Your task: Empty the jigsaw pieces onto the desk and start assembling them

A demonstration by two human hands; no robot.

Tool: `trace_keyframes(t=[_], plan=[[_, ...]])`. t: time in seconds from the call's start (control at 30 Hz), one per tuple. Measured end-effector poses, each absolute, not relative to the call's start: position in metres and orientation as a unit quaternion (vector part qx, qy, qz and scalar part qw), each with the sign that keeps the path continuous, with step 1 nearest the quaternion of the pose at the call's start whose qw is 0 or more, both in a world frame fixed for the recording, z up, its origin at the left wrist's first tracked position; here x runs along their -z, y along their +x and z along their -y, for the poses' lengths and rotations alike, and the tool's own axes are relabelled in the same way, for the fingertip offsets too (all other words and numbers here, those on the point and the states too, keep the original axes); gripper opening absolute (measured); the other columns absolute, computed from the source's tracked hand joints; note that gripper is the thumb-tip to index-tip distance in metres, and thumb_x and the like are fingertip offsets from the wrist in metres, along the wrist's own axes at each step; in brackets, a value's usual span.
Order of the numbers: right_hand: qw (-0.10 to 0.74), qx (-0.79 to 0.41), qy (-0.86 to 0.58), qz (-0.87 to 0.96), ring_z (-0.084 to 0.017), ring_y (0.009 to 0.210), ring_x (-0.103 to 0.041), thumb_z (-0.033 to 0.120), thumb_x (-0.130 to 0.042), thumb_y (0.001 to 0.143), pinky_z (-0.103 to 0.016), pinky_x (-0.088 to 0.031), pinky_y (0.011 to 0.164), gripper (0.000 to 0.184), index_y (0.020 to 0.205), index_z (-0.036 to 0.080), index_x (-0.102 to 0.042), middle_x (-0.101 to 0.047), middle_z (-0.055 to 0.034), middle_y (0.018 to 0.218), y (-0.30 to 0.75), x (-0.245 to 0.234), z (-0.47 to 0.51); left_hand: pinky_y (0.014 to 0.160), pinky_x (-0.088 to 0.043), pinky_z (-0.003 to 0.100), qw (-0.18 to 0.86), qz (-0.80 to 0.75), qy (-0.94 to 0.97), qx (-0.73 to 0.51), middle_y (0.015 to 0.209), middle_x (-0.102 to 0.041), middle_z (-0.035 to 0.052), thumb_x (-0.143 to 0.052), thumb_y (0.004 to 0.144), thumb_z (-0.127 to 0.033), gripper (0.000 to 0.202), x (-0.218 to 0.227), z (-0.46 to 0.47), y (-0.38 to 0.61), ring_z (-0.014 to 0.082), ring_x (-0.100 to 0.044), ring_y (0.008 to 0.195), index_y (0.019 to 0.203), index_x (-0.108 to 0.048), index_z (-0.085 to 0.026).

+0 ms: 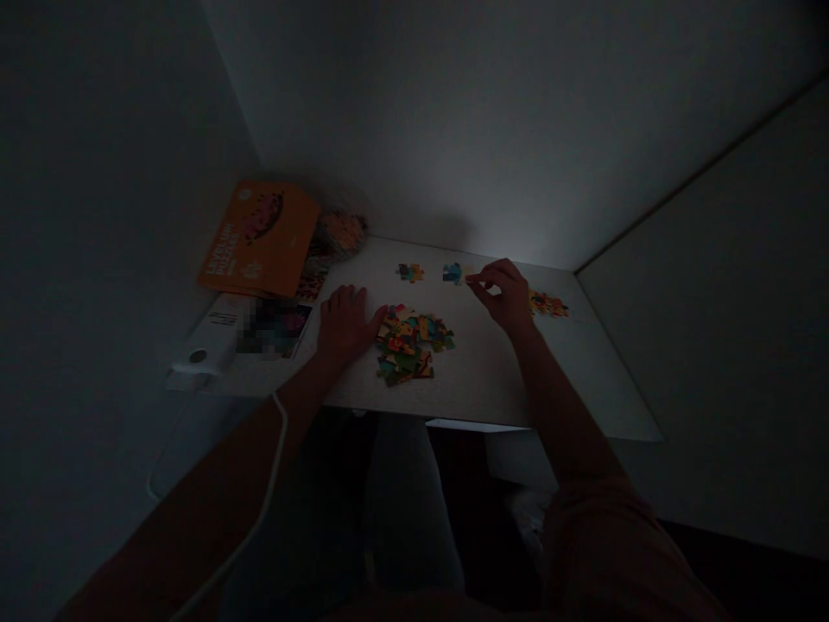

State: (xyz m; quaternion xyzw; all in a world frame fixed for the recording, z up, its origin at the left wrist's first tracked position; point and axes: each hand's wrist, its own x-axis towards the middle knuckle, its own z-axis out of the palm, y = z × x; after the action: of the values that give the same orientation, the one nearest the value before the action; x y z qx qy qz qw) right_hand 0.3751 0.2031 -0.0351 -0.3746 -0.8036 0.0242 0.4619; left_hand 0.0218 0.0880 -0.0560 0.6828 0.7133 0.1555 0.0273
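Observation:
My right hand (503, 295) is closed in a pinch at the edge of a blue and pale puzzle piece (453, 274) near the back of the white table. The fingers partly cover what they grip. Left of it lies a teal and orange puzzle piece (410, 273), apart from the others. My left hand (344, 323) rests flat with its fingers spread, the thumb touching or close to a heap of colourful puzzle pieces (414, 339). More puzzle pieces (549, 305) lie to the right, partly behind my right wrist.
On the left an orange puzzle box (262, 238) leans beside a clear bag of orange things (343, 231). A white box (211, 337) sits at the table's left corner. A white cable (280, 432) crosses my left forearm. Walls border the white table (492, 380) behind and to the right.

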Motion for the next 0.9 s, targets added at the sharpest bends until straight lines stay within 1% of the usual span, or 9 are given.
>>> trace_keyframes(t=[0.07, 0.13, 0.2, 0.33, 0.43, 0.6, 0.7, 0.8, 0.9], plan=[[0.436, 0.017, -0.353, 0.828, -0.026, 0.094, -0.079, 0.043, -0.075, 0.112, -0.046, -0.065, 0.085, 0.016, 0.107, 0.035, -0.088, -0.084, -0.0067, 0.107, 0.379, 0.031, -0.192, 0.141, -0.038, 0.061, 0.027, -0.714, 0.683, -0.153, 0.184, -0.054, 0.0264, -0.03, 0.123, -0.067, 0.081, 0.056, -0.088, 0.022, 0.043, -0.045, 0.172, 0.175, -0.058, -0.012], [0.424, 0.04, -0.345, 0.836, -0.028, 0.101, -0.082, 0.038, -0.074, 0.113, -0.048, -0.064, 0.089, 0.014, 0.107, 0.034, -0.087, -0.088, -0.0073, 0.111, 0.382, 0.03, -0.183, 0.141, -0.039, 0.061, 0.028, -0.714, 0.683, -0.15, 0.184, -0.053, 0.0271, -0.031, 0.122, -0.067, 0.082, 0.055, -0.087, 0.022, 0.0433, -0.046, 0.171, 0.176, -0.058, -0.011], [0.429, 0.06, -0.339, 0.835, -0.028, 0.103, -0.084, 0.038, -0.075, 0.113, -0.048, -0.063, 0.089, 0.013, 0.107, 0.034, -0.086, -0.089, -0.0071, 0.113, 0.385, 0.031, -0.175, 0.141, -0.039, 0.061, 0.028, -0.715, 0.683, -0.146, 0.184, -0.054, 0.027, -0.031, 0.122, -0.067, 0.082, 0.055, -0.088, 0.022, 0.0437, -0.046, 0.171, 0.176, -0.058, -0.011], [0.471, 0.111, -0.312, 0.818, -0.027, 0.097, -0.085, 0.039, -0.077, 0.113, -0.047, -0.063, 0.085, 0.011, 0.104, 0.037, -0.083, -0.091, -0.0043, 0.11, 0.388, 0.032, -0.163, 0.141, -0.039, 0.061, 0.02, -0.716, 0.683, -0.142, 0.183, -0.054, 0.0266, -0.032, 0.123, -0.066, 0.082, 0.055, -0.088, 0.023, 0.0443, -0.047, 0.17, 0.176, -0.058, -0.01], [0.483, 0.134, -0.318, 0.805, -0.028, 0.095, -0.085, 0.04, -0.079, 0.113, -0.049, -0.064, 0.084, 0.012, 0.101, 0.038, -0.082, -0.091, -0.0032, 0.108, 0.389, 0.03, -0.156, 0.14, -0.04, 0.062, 0.012, -0.713, 0.685, -0.149, 0.183, -0.054, 0.0269, -0.031, 0.122, -0.066, 0.082, 0.055, -0.088, 0.022, 0.0445, -0.047, 0.17, 0.176, -0.059, -0.01], [0.49, 0.107, -0.349, 0.792, -0.03, 0.095, -0.085, 0.04, -0.079, 0.111, -0.052, -0.066, 0.086, 0.014, 0.098, 0.037, -0.082, -0.089, -0.0046, 0.105, 0.391, 0.026, -0.149, 0.14, -0.04, 0.062, 0.016, -0.713, 0.686, -0.145, 0.183, -0.054, 0.027, -0.031, 0.122, -0.066, 0.08, 0.053, -0.087, 0.023, 0.0442, -0.048, 0.169, 0.175, -0.059, -0.012], [0.491, 0.086, -0.365, 0.787, -0.03, 0.096, -0.085, 0.038, -0.077, 0.109, -0.053, -0.069, 0.085, 0.011, 0.102, 0.037, -0.085, -0.089, -0.0057, 0.106, 0.39, 0.024, -0.146, 0.141, -0.039, 0.062, 0.031, -0.716, 0.683, -0.141, 0.185, -0.053, 0.0261, -0.032, 0.122, -0.065, 0.079, 0.051, -0.087, 0.023, 0.0439, -0.045, 0.171, 0.176, -0.058, -0.012], [0.508, 0.047, -0.356, 0.783, -0.027, 0.085, -0.082, 0.036, -0.079, 0.108, -0.048, -0.07, 0.076, 0.008, 0.107, 0.037, -0.087, -0.088, -0.0052, 0.105, 0.382, 0.025, -0.143, 0.142, -0.038, 0.061, 0.031, -0.715, 0.683, -0.146, 0.184, -0.053, 0.0259, -0.029, 0.122, -0.064, 0.079, 0.052, -0.087, 0.023, 0.0434, -0.045, 0.171, 0.175, -0.058, -0.012], [0.515, -0.006, -0.334, 0.79, -0.024, 0.079, -0.077, 0.038, -0.08, 0.109, -0.042, -0.066, 0.068, 0.007, 0.109, 0.037, -0.086, -0.087, -0.0046, 0.102, 0.368, 0.033, -0.143, 0.141, -0.039, 0.061, 0.024, -0.713, 0.685, -0.145, 0.184, -0.053, 0.0267, -0.028, 0.122, -0.065, 0.081, 0.053, -0.087, 0.022, 0.0434, -0.046, 0.171, 0.176, -0.058, -0.011]])
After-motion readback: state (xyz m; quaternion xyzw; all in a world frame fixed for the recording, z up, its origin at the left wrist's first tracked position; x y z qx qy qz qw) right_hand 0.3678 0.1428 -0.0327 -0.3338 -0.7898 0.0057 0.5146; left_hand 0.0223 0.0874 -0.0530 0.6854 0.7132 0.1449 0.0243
